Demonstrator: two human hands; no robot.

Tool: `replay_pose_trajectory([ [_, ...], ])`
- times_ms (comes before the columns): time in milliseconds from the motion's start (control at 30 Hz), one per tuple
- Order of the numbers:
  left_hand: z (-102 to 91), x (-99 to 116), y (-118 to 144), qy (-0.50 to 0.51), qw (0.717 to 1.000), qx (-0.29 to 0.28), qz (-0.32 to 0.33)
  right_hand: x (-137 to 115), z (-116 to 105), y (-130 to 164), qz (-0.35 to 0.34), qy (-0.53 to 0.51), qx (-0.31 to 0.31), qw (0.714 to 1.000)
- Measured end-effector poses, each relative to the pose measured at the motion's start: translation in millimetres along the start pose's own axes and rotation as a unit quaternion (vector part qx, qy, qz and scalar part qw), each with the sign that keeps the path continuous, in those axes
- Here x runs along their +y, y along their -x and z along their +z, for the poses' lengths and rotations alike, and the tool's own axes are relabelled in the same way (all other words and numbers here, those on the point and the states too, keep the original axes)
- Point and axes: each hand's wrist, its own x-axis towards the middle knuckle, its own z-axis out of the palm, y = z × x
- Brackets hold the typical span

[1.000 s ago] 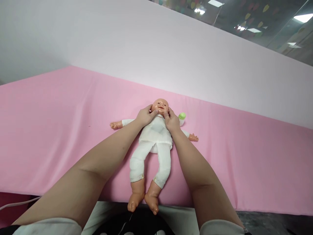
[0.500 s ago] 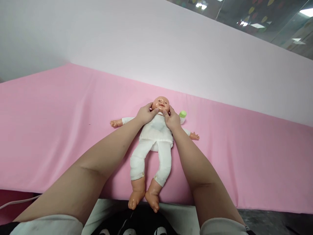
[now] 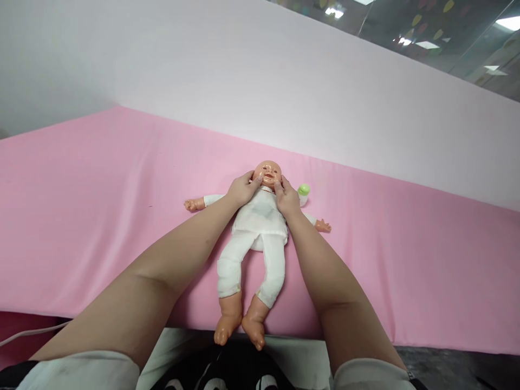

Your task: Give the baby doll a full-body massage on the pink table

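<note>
left hand (image 3: 242, 190) and right hand (image 3: 287, 199) are cupping the cheeks of a white-clothed baby doll with shiny plastic head (image 3: 260, 214), which is lying face-up on a pink cloth-covered bench (image 3: 353, 233). a small green-topped bottle (image 3: 304, 189) is resting just beyond the right hand; a plain white wall (image 3: 244, 70) is rising behind.

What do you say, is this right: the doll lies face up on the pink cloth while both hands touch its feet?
Not the feet: in the head view, the left hand and right hand touch the doll's head. The rest is right.
</note>
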Motion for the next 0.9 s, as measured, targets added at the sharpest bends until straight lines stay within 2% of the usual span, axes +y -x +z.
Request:
replay_pose_trajectory([
  [133,-2.6,4.1,1.4,-0.009,1.0,-0.012,-0.013,-8.5,-2.6,1.7,0.016,0.008,-0.016,1.0],
  [333,-1.1,1.5,-1.6,-0.027,0.999,-0.008,-0.018,-4.8,1.7,-0.8,0.038,0.012,0.004,0.999],
  [733,-0.5,-1.0,-0.4,-0.06,0.998,0.002,0.018,5.2,2.6,-1.8,-0.014,0.04,-0.004,0.999],
  [900,-0.4,-1.0,-3.6,-0.064,0.998,0.027,-0.006,6.2,3.8,-0.3,-0.016,0.042,-0.007,0.999],
])
